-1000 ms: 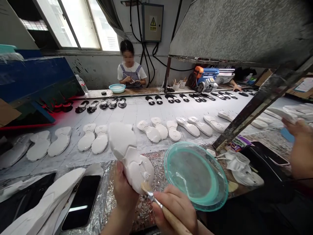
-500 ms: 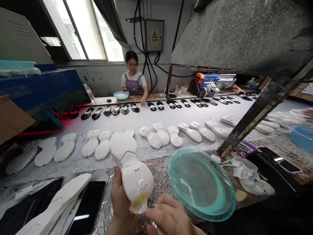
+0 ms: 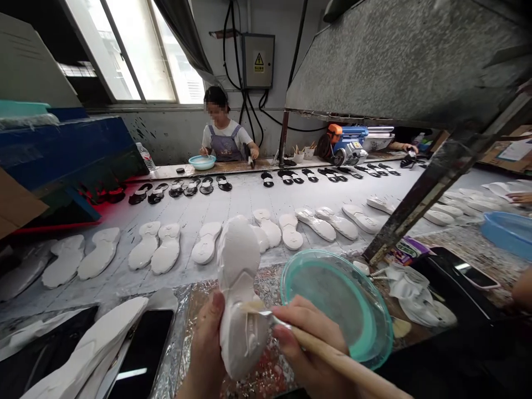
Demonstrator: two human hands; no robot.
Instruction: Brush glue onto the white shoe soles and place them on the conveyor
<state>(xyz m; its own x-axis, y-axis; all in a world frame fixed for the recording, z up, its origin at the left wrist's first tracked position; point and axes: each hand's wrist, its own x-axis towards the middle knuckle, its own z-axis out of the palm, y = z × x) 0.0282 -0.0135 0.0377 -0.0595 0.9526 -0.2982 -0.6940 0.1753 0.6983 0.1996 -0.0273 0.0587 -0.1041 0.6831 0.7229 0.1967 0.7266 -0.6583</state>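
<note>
A white shoe sole point(image 3: 240, 255) stands nearly upright in my left hand point(image 3: 208, 338), whose thumb and fingers hold its lower left edge. My right hand point(image 3: 311, 338) is closed around a brush with a wooden handle point(image 3: 344, 366). The brush's pale bristles lie against the middle of the sole, just above a raised detail. Right of the sole sits a round teal basin point(image 3: 332, 293) with clear film over its rim. Rows of white soles point(image 3: 166, 248) lie on the pale surface behind.
A slanted metal post point(image 3: 432, 188) rises at the right. Two phones point(image 3: 143, 354), stacked white soles point(image 3: 95, 346), and a white cloth point(image 3: 409, 293) lie nearby. Across the surface, a person point(image 3: 224, 133) sits by a small bowl point(image 3: 201, 162), behind black shoe parts point(image 3: 206, 185). A blue basin point(image 3: 509, 230) is far right.
The sole has turned more upright and the brush has moved up from its lower end to its middle. Across the surface, the person has lifted a black piece.
</note>
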